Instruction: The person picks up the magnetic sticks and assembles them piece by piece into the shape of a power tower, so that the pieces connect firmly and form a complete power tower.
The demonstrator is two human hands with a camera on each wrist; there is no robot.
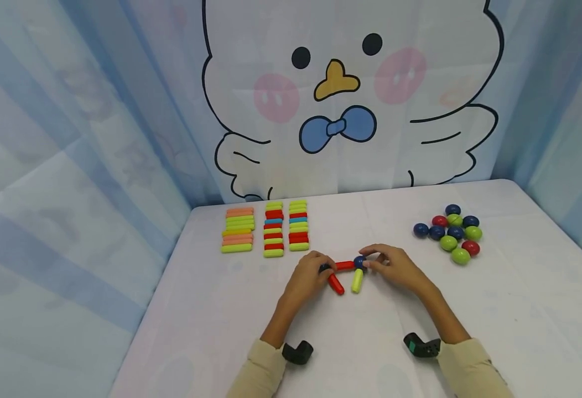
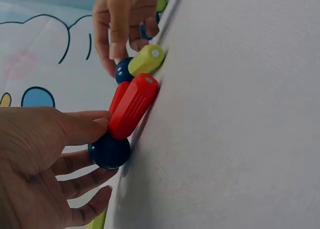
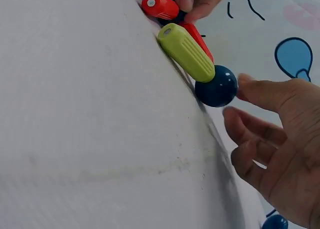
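Observation:
A small construction lies on the table: two dark blue balls joined by a red stick. A second red stick angles off the left blue ball, and a yellow-green stick off the right blue ball. My left hand holds the left joint, thumb against the red stick's end and the other fingers around the ball. With thumb and forefinger, my right hand pinches the right ball; its remaining fingers stay curled beneath, apart from the sticks.
Three columns of coloured sticks lie at the back left: one with orange ones, then a middle column and a right column. Several blue, red and green balls cluster at the back right. A printed curtain hangs behind the table.

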